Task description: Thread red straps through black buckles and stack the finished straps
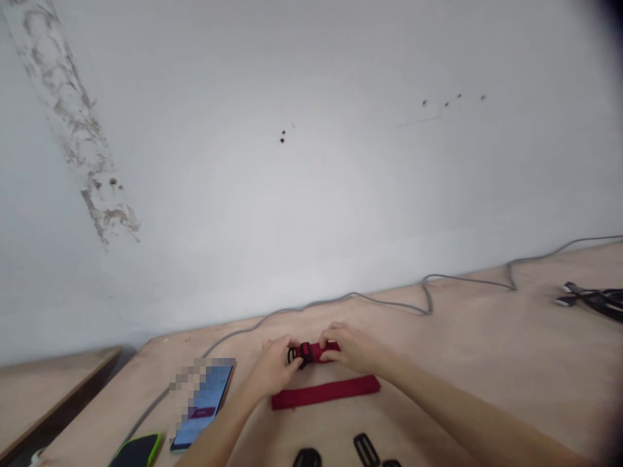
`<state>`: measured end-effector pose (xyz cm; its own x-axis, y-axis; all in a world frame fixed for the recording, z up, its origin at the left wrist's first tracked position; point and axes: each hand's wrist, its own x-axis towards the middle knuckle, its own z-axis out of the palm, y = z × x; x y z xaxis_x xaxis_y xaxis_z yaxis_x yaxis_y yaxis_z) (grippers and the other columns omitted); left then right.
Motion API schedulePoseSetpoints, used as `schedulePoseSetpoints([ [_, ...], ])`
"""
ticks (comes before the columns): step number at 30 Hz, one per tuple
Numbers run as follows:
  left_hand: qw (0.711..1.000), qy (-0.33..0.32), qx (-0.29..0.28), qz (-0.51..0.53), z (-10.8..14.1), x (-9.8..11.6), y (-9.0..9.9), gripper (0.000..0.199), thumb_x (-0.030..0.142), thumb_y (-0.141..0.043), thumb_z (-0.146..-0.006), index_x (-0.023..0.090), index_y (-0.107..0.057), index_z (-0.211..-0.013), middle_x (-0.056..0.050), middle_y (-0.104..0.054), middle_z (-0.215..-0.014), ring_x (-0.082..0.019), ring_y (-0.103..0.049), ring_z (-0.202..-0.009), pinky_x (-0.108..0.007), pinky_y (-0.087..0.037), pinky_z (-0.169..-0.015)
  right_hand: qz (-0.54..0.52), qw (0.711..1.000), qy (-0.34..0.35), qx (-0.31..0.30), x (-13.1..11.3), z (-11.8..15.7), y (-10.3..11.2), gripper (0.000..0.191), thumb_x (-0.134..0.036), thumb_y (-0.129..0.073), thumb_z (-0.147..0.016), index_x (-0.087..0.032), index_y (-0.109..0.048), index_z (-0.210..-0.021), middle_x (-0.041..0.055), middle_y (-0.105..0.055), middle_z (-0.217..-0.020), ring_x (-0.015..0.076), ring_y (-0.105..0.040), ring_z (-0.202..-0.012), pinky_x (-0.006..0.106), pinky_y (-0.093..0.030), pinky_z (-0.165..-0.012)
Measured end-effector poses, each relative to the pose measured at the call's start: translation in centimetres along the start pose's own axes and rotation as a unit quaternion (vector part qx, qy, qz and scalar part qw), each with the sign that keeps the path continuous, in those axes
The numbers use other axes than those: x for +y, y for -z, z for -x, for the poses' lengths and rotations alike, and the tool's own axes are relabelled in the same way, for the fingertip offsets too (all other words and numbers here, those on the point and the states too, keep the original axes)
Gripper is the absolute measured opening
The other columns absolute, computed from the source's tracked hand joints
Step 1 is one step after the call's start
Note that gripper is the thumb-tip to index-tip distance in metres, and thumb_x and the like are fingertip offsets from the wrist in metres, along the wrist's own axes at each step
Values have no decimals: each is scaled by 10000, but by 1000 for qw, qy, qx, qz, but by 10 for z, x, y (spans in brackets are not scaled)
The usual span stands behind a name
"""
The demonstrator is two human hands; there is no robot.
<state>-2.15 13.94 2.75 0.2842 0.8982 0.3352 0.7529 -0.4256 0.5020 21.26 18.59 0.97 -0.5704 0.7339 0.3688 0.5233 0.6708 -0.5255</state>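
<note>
A short red webbing strap point(316, 352) is stretched between my two hands above the table. Around it sits a black slider buckle point(305, 353), and a second black plastic buckle point(291, 355) shows at its left end. My left hand point(276, 367) pinches that left end, thumb below and fingers above. The right end of the strap is gripped by my right hand point(343, 344), between thumb and curled fingers. Just nearer to me, a separate flat red strap point(326, 392) lies on the wooden table point(438, 363).
Black buckle parts point(307, 458) and a black slider point(366, 449) lie at the front edge of view. To the left are a lit phone point(209, 408) and a green-edged device point(139, 452). A grey cable point(389, 302) runs along the wall; black cables point(596, 299) lie far right.
</note>
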Motion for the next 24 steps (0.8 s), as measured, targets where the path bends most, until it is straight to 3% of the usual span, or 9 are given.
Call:
schedulePoseSetpoints([
  [4, 999, 1, -34, 3, -13, -12, -8, 150, 153, -623, -767, 223, -737, -834, -15, -790, -824, -236, -705, -823, -321, -515, -809, 4, 1000, -4, -30, 14, -8, -11, 103, -265, -692, -831, -239, -751, -912, 49, -701, -925, 240, -622, -923, 350, -469, -853],
  [6, 999, 1, -41, 3, -7, -16, -8, 151, 171, -624, -792, 239, -743, -856, -17, -800, -892, -237, -717, -889, -320, -516, -848, -2, 999, 5, -42, 14, -4, -11, 127, -266, -687, -834, -241, -754, -939, 59, -713, -990, 251, -618, -997, 366, -458, -917],
  [9, 1000, 9, -26, -4, 13, -21, 1, 191, 241, -650, -826, 265, -739, -993, -53, -741, -1215, -270, -655, -1149, -391, -447, -1026, -10, 999, 9, -40, 9, 13, 0, 220, -338, -678, -856, -250, -733, -1049, 83, -662, -1208, 277, -544, -1184, 413, -389, -1043],
  [11, 1000, 14, -22, -14, 31, -23, 9, 234, 301, -707, -799, 274, -743, -1029, -76, -683, -1321, -307, -620, -1208, -446, -419, -1064, -12, 999, -1, -36, 6, 30, 10, 255, -395, -658, -875, -255, -719, -1079, 86, -635, -1243, 279, -533, -1197, 422, -390, -1047],
  [13, 999, 7, -36, -23, 49, -25, 15, 247, 329, -773, -743, 274, -765, -984, -89, -694, -1301, -336, -614, -1217, -467, -424, -1063, -10, 999, -10, -41, 3, 49, 18, 252, -427, -695, -844, -263, -731, -1032, 76, -643, -1197, 278, -559, -1142, 418, -419, -1013],
  [16, 998, -3, -56, -39, 63, -27, 19, 183, 286, -752, -766, 287, -776, -948, -77, -697, -1296, -326, -611, -1227, -485, -407, -1084, -7, 998, -25, -55, -2, 69, 23, 206, -385, -736, -808, -274, -748, -981, 61, -642, -1168, 276, -565, -1110, 413, -424, -995],
  [21, 995, -17, -62, -74, 59, -24, 21, 238, 280, -732, -804, 309, -765, -1038, -71, -687, -1311, -318, -608, -1222, -526, -392, -1093, 1, 997, -69, -17, -12, 74, 17, 166, -231, -745, -758, -256, -733, -921, 54, -609, -1187, 263, -534, -1124, 389, -401, -996],
  [24, 994, -16, -54, -93, 58, -23, 25, 264, 279, -725, -824, 322, -759, -1082, -73, -693, -1301, -339, -609, -1219, -574, -381, -1090, -37, 995, -91, 5, -14, 72, 18, 78, -195, -718, -771, -238, -713, -836, 39, -640, -1077, 241, -559, -1055, 361, -407, -965],
])
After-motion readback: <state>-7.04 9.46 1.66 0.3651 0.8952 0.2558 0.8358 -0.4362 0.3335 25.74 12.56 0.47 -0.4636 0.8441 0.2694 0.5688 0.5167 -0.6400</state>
